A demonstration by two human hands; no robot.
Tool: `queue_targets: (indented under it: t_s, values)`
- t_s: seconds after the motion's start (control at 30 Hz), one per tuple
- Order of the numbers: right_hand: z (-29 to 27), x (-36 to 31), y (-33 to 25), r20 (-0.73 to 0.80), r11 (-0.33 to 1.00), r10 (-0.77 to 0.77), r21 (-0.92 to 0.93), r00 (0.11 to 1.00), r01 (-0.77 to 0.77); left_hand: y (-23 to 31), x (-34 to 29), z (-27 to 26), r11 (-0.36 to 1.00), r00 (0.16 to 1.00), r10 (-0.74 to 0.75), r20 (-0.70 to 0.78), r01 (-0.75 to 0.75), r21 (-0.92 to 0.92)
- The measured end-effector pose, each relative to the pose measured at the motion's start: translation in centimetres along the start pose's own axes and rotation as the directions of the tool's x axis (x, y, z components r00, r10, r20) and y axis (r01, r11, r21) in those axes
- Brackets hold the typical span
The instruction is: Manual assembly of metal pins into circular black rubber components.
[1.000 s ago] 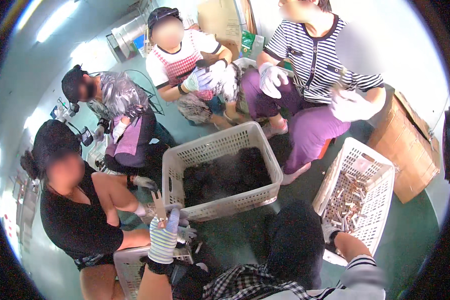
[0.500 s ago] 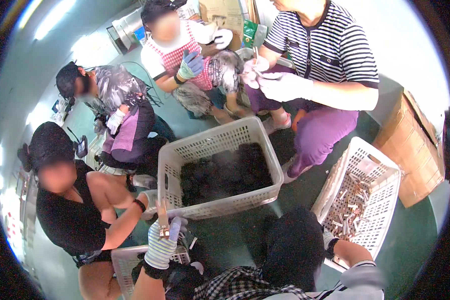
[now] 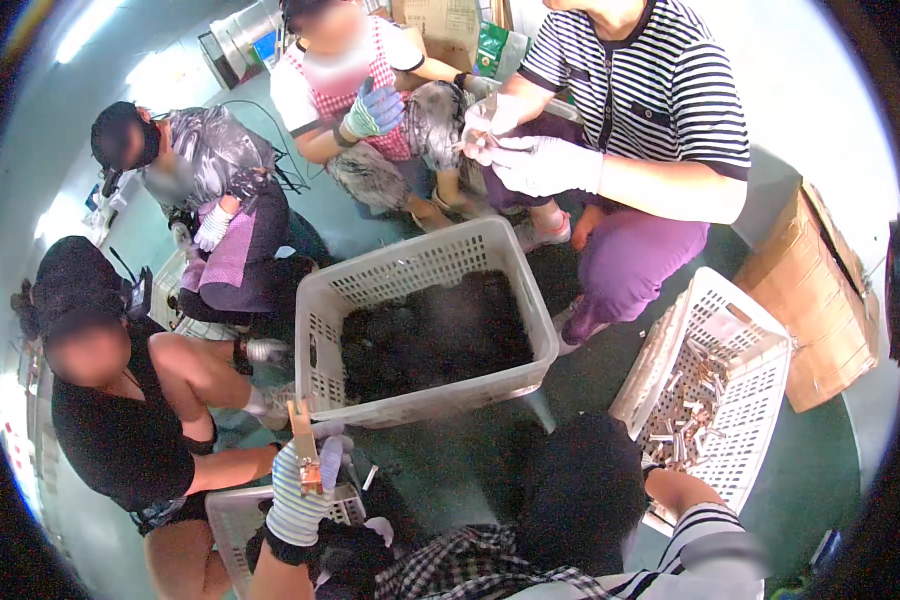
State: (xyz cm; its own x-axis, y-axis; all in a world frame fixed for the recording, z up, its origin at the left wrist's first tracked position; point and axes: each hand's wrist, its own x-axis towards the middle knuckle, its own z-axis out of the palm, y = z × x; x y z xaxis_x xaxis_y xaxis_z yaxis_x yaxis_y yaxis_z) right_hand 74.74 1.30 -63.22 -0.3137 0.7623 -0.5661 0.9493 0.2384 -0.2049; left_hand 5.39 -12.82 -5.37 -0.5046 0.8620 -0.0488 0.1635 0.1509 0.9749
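My left hand (image 3: 302,497), in a striped white, blue and yellow-green glove, holds up a flat copper-coloured metal piece (image 3: 304,440) with a forked upper end. The fingers are closed round its lower part, beside the near left corner of the middle basket. My right hand (image 3: 651,464) reaches to the left side of the white slatted basket (image 3: 767,405) on my right, with only a bit of its glove showing. My dark-clothed knee (image 3: 582,490) hides its fingers. Several small metal pieces (image 3: 686,432), whitish and coppery, lie loose in that basket.
Ahead stands a large white basket (image 3: 425,400) with a dark heap (image 3: 435,335) inside. Several people sit around it, one in a striped shirt (image 3: 705,110) handling small pieces. Another basket (image 3: 232,520) is at lower left; a cardboard box (image 3: 815,310) stands at right.
The whole view has shifted, so the baskets and people sit slightly further left and higher. My left hand still holds the metal piece, now a little lower in view; my right hand stays by the basket.
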Motion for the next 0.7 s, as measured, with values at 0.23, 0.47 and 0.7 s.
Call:
queue_targets:
  t_s: [0.23, 0.47, 0.7]
  values:
    - [-9.6, -2.2, -15.6, 0.4, 0.982, -0.188, 0.066, 0.897, 0.176, 2.0, -3.8, -3.7, 0.975, 0.97, -0.043, -0.238, 0.092, 0.201]
    - [-15.3, -6.2, -18.1, 0.507, 0.979, -0.154, -0.037, 0.848, 0.2, 1.2, -3.9, -5.5, 0.96, 0.958, -0.047, -0.283, 0.122, 0.253]
    - [-17.4, -5.8, -19.3, 0.514, 0.961, -0.129, -0.146, 0.848, 0.235, 1.1, -4.6, -5.0, 0.929, 0.982, 0.082, -0.171, -0.013, 0.369]
